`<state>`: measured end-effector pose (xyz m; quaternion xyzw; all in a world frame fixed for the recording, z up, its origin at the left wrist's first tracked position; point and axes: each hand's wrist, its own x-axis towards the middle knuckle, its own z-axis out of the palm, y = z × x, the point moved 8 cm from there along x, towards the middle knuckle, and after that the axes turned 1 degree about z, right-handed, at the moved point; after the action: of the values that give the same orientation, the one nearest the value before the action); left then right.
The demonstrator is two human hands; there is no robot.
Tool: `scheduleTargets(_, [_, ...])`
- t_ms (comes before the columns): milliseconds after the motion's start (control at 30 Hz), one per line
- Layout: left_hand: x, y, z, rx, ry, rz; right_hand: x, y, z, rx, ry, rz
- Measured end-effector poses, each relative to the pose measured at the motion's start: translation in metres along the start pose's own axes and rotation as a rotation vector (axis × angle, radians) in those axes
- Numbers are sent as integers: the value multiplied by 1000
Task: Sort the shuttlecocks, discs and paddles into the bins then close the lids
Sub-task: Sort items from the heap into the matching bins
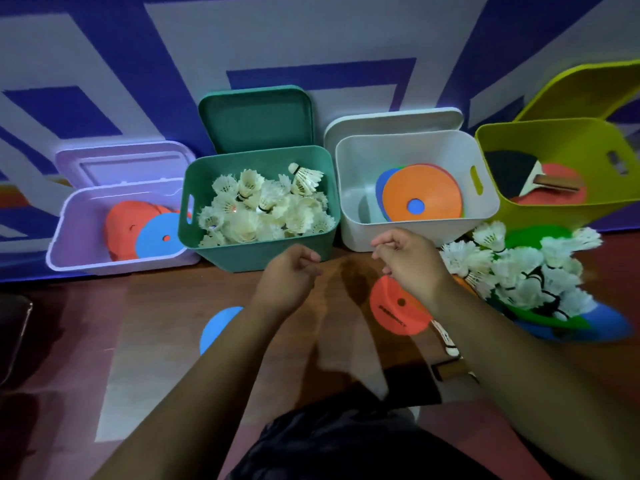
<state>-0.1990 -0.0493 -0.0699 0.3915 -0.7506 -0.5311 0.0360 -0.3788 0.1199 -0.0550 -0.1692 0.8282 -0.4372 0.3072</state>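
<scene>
My left hand (289, 277) and right hand (407, 263) hover just in front of the green bin (256, 252), fingers loosely curled, gripping nothing. That bin is heaped with shuttlecocks (263, 206). The white bin (356, 233) beside it holds an orange disc (422, 192) atop others. The lilac bin (59, 244) holds red and blue discs (121, 220), and a paddle (516, 171) lies in the yellow bin (561, 140). All four lids (256, 116) stand open. On the floor (156, 299), a red disc (391, 306) lies under my right wrist, a blue disc (218, 327) by my left forearm, and a shuttlecock pile (519, 268) to the right.
</scene>
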Motion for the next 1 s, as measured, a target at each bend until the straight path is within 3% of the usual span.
scheduleTargets(367, [4, 44, 167, 118, -313, 29, -29, 115, -132, -109, 203, 122])
scheduleTargets(533, [18, 76, 216, 323, -224, 215, -44, 160, -171, -170, 212, 143])
scheduleTargets(767, [39, 102, 289, 598, -328, 356, -46, 193, -211, -107, 271, 175])
scheduleTargets(1000, [55, 101, 330, 769, -373, 238, -17, 209, -238, -231, 227, 93])
